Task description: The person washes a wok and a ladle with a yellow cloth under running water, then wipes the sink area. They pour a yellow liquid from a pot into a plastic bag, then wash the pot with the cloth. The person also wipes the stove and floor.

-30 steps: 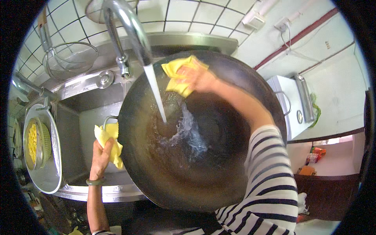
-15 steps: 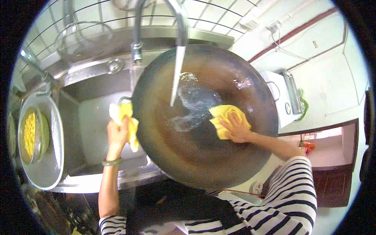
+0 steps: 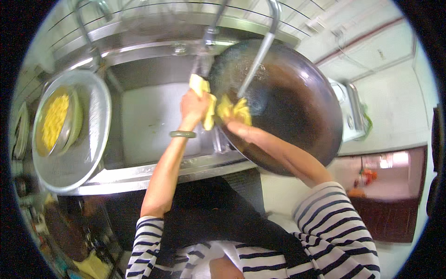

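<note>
A large dark wok (image 3: 297,111) rests over the right part of the sink, beneath a running stream of water (image 3: 254,69). At its left rim, my left hand (image 3: 191,110) is closed around a folded yellow cloth (image 3: 209,114), gripping the wok's edge through it; the handle there is hidden. Just inside that same rim, my right hand (image 3: 236,125) presses a second, crumpled yellow cloth (image 3: 234,110) against the wok's wall. Motion smears this cloth, and the fingers are mostly covered by it. Some water lies in the wok near the stream.
The curved faucet (image 3: 275,18) arches over the wok. Left of it lies the steel sink basin (image 3: 153,111). On the sink's left edge, a big metal bowl (image 3: 88,160) holds a smaller basket of yellow pieces (image 3: 56,118). A white appliance (image 3: 346,104) stands beyond the wok's right side.
My right hand has swept the cloth from the wok's right-centre leftward to its left inner wall. The left hand keeps its hold at the rim. The whole view has shifted.
</note>
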`<state>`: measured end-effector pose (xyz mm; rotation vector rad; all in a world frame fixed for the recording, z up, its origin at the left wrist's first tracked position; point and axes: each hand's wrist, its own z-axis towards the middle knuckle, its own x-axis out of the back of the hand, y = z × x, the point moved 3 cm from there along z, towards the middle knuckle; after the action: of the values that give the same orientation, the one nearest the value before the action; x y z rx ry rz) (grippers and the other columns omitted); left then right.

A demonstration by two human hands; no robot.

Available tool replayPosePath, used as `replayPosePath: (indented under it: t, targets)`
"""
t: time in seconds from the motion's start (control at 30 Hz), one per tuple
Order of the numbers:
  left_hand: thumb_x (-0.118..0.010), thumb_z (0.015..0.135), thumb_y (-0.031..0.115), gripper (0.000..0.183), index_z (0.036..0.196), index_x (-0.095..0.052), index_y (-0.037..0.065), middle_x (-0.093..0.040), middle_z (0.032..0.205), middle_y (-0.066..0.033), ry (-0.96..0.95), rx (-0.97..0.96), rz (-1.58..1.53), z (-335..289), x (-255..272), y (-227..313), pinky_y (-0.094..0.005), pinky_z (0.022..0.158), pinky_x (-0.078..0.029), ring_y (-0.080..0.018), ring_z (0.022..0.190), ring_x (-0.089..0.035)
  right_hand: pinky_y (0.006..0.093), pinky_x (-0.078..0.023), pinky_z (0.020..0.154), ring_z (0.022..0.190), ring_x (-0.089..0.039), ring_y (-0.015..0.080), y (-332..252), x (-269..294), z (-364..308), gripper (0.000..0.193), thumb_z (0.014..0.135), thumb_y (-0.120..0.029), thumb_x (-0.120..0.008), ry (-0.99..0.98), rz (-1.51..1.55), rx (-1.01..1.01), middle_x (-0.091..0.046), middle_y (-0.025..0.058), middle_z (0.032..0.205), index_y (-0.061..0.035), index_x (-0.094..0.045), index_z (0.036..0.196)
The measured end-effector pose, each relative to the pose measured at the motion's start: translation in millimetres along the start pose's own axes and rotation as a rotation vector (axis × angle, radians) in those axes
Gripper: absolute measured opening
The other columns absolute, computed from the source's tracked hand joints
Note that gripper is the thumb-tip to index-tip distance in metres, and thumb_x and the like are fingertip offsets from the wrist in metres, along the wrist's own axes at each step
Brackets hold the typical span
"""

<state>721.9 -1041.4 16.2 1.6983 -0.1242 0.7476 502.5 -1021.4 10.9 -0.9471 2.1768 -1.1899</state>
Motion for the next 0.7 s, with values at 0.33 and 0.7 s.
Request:
replayPosePath:
  t: [0.33,0.7]
  targets:
    - [-0.055,0.085,0.027,0.032,0.093,-0.063,-0.003,-0.067,0.084,-0.0210,0.074,-0.095,-0.118,3.6,0.2,-9.1,-0.0414,0.072,-0.050,-0.0347,0.083,-0.066,0.0518,-0.005,0.112,0.142,-0.010,0.0288,21.8,185.5,-261.4,0.060,0.092,-0.054,-0.028,-0.231,-1.417,-0.700,-0.014,0.0099,0.154,-0.0299,-0.021,0.147]
    - [-0.053,0.089,0.021,0.027,0.086,-0.060,-0.005,-0.063,0.068,-0.0096,-0.058,-0.039,-0.162,3.4,5.6,-16.7,-0.0332,0.058,-0.047,-0.0176,0.064,-0.061,0.0731,-0.001,0.099,0.140,-0.002,0.0408,74.1,276.9,24.5,0.067,0.086,-0.048,-0.040,0.767,-1.624,-0.155,-0.006,0.0237,0.152,-0.0260,-0.022,0.147]
